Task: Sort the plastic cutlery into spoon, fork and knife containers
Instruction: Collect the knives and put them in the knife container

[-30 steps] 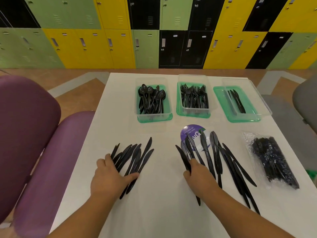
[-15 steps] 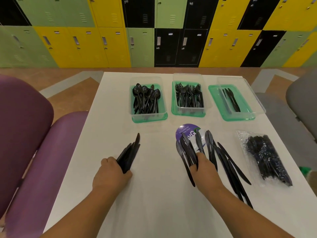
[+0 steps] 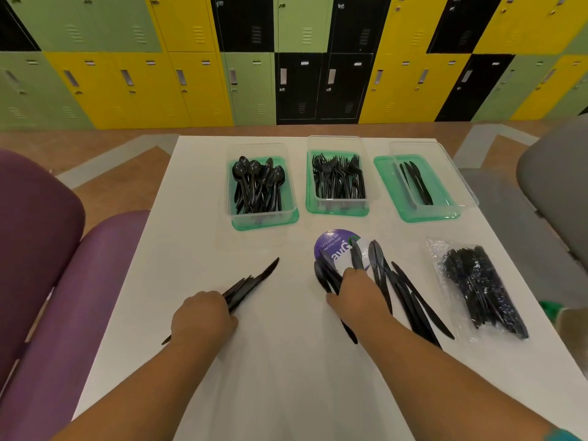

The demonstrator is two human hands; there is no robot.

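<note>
**Knives (image 3: 410, 297) bunched in both hands, well short of their container**

The fingers (image 3: 219, 300) of the left hand (image 3: 203, 316) are curled tight round a bundle (image 3: 251, 281) of black knives. The blades point up and away, and one end pokes out behind the wrist. The fingers (image 3: 353, 275) of the right hand (image 3: 359, 294) are bent down over a cluster (image 3: 326, 275) at the left side of the loose knives. Their tips are hidden, but they look closed on it.

More knives lie fanned on the table (image 3: 286, 370) just right of that hand, overlapping each other. The cluster partly covers a round sticker (image 3: 331, 246). A clear bag (image 3: 477, 291) of cutlery lies further right. Along the far edge stand the spoon container (image 3: 230, 192), the fork container (image 3: 340, 203) and the knife container (image 3: 458, 192). The knife container holds only a few knives and sits askew on its green lid near the table's right edge.

The likely trouble is slippage. The knives are smooth plastic and the bundle is splayed at the tips, so one could slide out of the fist on the lift. From the left, the way to the knife container probably passes over the spoons and forks, and a dropped knife could land in the wrong container. The cluster overlaps its neighbours, so raising it may drag or flick some toward the bag or off the table. The knife container looks light, and a hard drop could shift it off its lid.
</note>
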